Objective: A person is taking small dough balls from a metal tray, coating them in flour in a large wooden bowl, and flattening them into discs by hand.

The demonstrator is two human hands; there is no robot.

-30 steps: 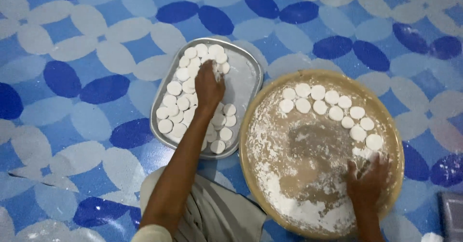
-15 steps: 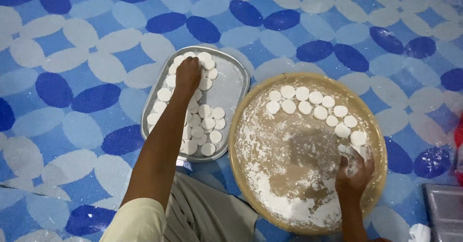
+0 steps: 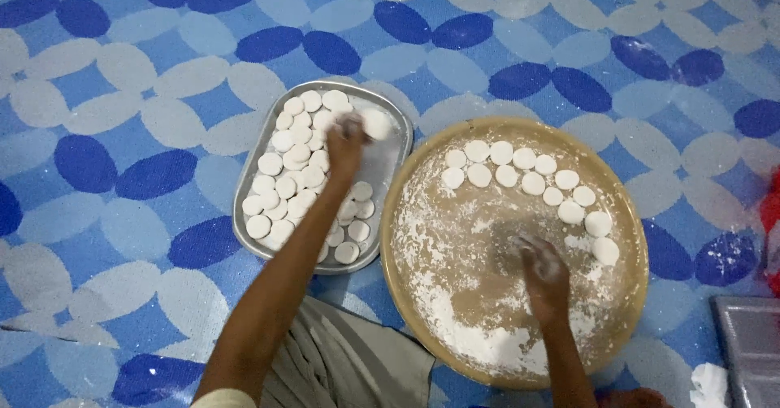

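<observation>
Lifting one dough disc (image 3: pixel 376 123), left hand (image 3: pixel 345 144); eleven discs (image 3: pixel 532 182) by open right hand (image 3: pixel 543 268).

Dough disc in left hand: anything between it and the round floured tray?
Nothing visible. The left hand holds the disc over the steel tray; only that tray's rim and a strip of mat separate it from the round tray.

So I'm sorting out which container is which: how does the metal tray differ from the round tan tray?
The metal tray is rectangular, silver and smaller; the round tan tray is circular and larger. The metal tray is packed with white dough discs, while the round tan tray carries only an arc of them plus loose flour. The left hand is over the metal tray, the right hand on the round one. Both lie flat on the patterned mat.
</observation>
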